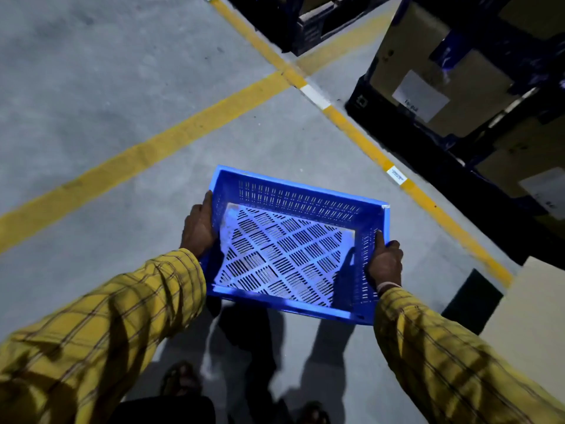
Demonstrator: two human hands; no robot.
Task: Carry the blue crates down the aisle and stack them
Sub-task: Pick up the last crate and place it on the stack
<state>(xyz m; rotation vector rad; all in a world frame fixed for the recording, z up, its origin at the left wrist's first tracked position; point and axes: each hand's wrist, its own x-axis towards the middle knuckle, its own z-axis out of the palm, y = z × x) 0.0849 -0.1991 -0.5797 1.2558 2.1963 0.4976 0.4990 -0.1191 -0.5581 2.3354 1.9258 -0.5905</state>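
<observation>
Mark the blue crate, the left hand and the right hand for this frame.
blue crate [284, 258]: head view, on its perforated floor.
left hand [198, 231]: head view, back of the hand at the crate's left wall.
right hand [385, 264]: head view, back of the hand at the right wall.

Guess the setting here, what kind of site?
Most likely a warehouse aisle. Yellow floor lines mark lanes on bare concrete, labelled cardboard boxes sit on dark pallets along the right, and both hands, left hand and right hand, carry a blue crate.
</observation>
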